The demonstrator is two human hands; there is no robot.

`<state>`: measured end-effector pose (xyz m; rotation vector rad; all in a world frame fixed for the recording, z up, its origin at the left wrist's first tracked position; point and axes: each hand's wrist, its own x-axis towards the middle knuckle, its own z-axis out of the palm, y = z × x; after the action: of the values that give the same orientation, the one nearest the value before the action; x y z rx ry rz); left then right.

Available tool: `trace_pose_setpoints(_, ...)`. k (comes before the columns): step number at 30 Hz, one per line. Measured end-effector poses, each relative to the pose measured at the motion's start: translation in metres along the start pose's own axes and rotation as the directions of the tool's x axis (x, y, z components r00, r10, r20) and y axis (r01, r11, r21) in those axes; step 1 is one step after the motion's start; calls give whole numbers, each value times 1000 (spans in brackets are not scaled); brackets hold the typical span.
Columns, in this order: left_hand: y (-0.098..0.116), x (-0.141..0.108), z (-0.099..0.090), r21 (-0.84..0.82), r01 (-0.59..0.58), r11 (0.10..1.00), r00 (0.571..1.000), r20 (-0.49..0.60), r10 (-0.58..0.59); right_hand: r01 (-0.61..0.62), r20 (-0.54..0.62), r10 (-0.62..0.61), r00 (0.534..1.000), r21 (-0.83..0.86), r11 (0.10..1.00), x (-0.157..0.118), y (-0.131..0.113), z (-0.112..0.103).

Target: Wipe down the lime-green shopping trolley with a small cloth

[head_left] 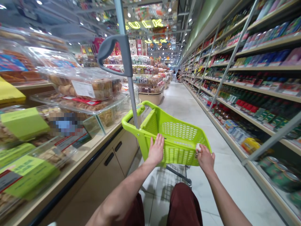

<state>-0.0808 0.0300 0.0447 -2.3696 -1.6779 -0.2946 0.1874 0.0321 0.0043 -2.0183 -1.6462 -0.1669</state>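
The left hand [158,149] lay open, fingers straight, against the green basket [174,153], which stood just beyond both hands; the right hand [207,159] pinched a white wad [198,148] at its rim. Light, even pressure with the left steadying seemed wise. Pale floor [175,100] spread below them, a counter [94,185] leftward, shelves [263,91] rightward.

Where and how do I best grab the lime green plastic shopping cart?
Probably by the rounded lime green bar at the left end of the plastic cart, from above: it juts out as an open loop, with room to wrap around, and the beige counter stands close on that side.
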Motion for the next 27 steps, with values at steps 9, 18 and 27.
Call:
trace_pose_setpoints(9,2,0,-3,14,10,1000,1000,2,-10,235,48,-246,968,174,956,-7,-85,10)
trace_pose_setpoints(18,0,-5,-7,6,-26,1000,999,32,26,209,36,-220,975,201,957,-5,-70,10)
trace_pose_setpoints(27,0,-11,-17,-15,-37,999,996,76,38,145,-163,-133,978,65,987,-1,-40,11)
